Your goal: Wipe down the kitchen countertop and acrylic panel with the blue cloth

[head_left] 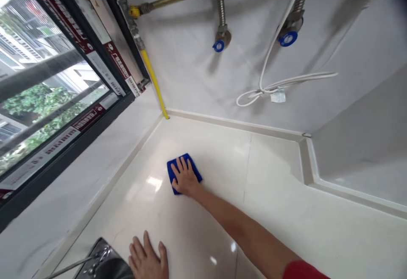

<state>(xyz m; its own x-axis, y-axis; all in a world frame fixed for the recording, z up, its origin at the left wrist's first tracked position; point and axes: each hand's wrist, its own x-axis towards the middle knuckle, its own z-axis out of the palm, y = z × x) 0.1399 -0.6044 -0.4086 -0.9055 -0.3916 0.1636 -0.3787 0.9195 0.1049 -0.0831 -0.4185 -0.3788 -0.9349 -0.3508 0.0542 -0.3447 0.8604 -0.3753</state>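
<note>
Head view: both hands are showing, well apart from each other. Right hand is lying palm-down on a blue cloth, fingers spread and extended, not curling around it; arm is reaching in from lower right, red sleeve at the edge. Cloth is sitting on the pale glossy tabletop, left of centre in view, near the corner but clear of both walls. Left hand is showing at the bottom edge, palm-down, fingers extended, thumb out, holding nothing visible; can't tell if it's touching the tabletop. It's nearest a dark metal fixture, partly cut off. Yellow pipe is running down to the back corner. Two blue-capped valves are sticking out of the wall; tied white cable is hanging below. Window is filling upper left.
</note>
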